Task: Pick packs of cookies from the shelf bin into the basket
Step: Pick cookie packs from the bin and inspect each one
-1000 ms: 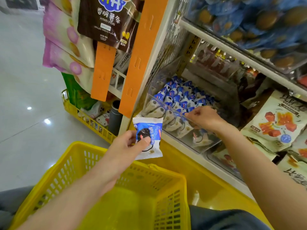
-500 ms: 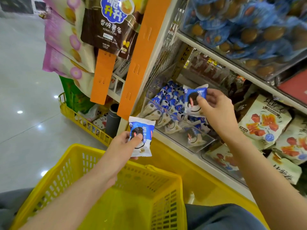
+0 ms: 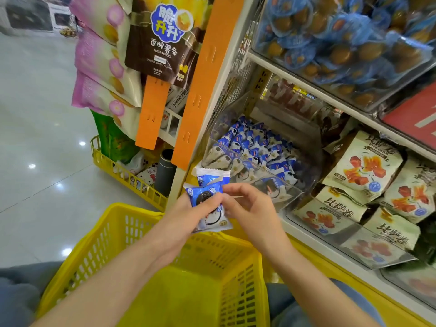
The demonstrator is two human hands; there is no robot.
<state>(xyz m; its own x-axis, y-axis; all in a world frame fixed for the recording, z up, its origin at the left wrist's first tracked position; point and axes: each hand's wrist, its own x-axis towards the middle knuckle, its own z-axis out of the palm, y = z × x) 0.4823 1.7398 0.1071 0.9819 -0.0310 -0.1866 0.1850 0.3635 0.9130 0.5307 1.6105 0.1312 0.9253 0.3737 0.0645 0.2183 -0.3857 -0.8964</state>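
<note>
1. Take the clear bin (image 3: 292, 197) on the lower shelf as your landmark; it is heaped with blue-and-white cookie packs (image 3: 254, 147), and its see-through front wall stands between you and the lowest of them.
2. Just in front of the bin's left corner, your left hand (image 3: 186, 215) grips a front pack (image 3: 205, 201) with the thumb laid across its face; a rear pack (image 3: 212, 177) stands upright behind it, touching it; whether your left fingers clasp that one too is hidden.
3. Your right hand (image 3: 252, 208) is also just in front of the bin, fingers curled; thumb and forefinger pinch the rear pack's right edge; your two hands meet at the fingertips.
4. Below and in front of the bin sits the yellow basket (image 3: 132, 234); both held packs hang above its far rim.
5. Hard against the bin's left side an orange strip (image 3: 205, 74) runs up the shelf post, crowding that corner; further left hang a brown bag of potato sticks (image 3: 162, 43) and pink bags (image 3: 99, 67).
6. Right of the bin lie stacked pale bags with a red picture (image 3: 363, 166); above the bin the upper shelf overhangs it, carrying blue-wrapped round snacks (image 3: 342, 38).
7. Down and left of the bin a low yellow rack (image 3: 122, 171) stands on the floor; a dark tube (image 3: 166, 168) is upright in it.
</note>
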